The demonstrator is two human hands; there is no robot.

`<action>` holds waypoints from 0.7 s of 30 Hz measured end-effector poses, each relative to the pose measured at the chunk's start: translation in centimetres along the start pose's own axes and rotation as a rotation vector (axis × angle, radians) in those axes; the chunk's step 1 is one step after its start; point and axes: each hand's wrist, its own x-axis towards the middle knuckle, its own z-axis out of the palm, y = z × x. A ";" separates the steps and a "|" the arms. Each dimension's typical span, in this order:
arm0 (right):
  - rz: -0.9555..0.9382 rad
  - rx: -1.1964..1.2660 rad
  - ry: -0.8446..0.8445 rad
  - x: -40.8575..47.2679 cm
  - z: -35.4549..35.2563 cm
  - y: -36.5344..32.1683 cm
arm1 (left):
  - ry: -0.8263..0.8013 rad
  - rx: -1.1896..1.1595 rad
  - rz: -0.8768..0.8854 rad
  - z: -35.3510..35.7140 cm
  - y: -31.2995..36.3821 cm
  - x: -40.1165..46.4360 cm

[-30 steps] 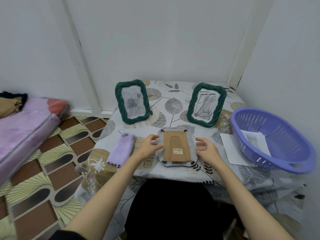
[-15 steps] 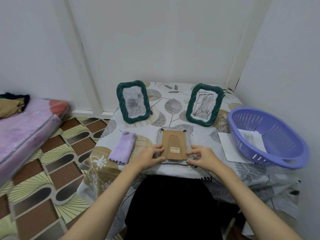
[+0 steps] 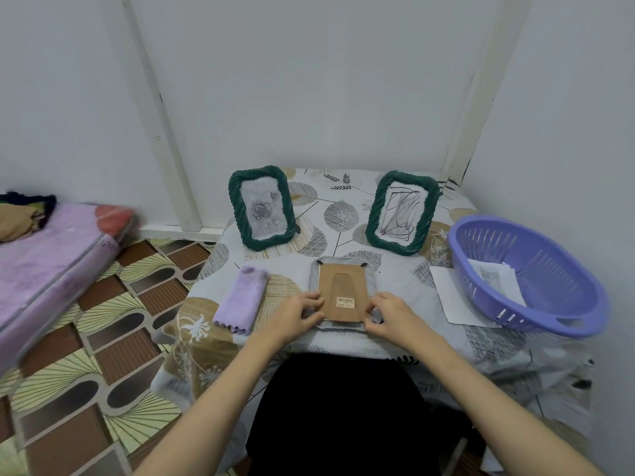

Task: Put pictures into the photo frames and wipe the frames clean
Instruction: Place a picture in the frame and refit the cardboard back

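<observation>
Head cam, going L to R. Far L, off the table: a pink mattress (image 3: 51,249) w/ some folded clothes on it, not part of the job. On the table's cloth (image 3: 343,201), L side, a folded purple cloth (image 3: 242,298) lies flat just beside the work spot, prob. parked there so it's in easy reach for the wiping step.

Behind it, the L green frame (image 3: 262,207) stands upright on its stand w/ a rose picture in it, looks finished and set back out of the way. Centre front, a third frame (image 3: 340,292) lies face down, brown backing board up w/ a barcode sticker. Face down makes sense: the back is where the picture goes in and the clips sit. Two dark clips show at the top corners; the bottom ones are hidden by the hands.

Left hand (image 3: 299,316) has fingers curled at the frame's lower L corner, thumb on the backing. Right hand (image 3: 390,316) does the same at the lower R corner, fingertips pinching near the board's edge. My guess: working the bottom clips or steadying the board. Can't tell if opening or closing.

Further R, the 2nd green frame (image 3: 402,213) stands upright w/ a scribble drawing. Then a white sheet (image 3: 446,297) flat on the table, partly under the purple basket (image 3: 522,276), which holds more paper (image 3: 494,276), likely spare pictures.
</observation>
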 end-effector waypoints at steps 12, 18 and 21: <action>0.181 0.380 0.119 0.1 0.0 0.5 | 0.080 -0.156 -0.073 0.2 0.3 0.2; 0.120 0.316 0.051 -0.5 -0.7 -0.9 | 0.312 -1.372 -0.570 -1.3 3.1 2.0; -0.080 -0.070 0.116 -1.3 0.2 -3.7 | 0.235 -1.669 -0.617 -2.6 3.6 2.2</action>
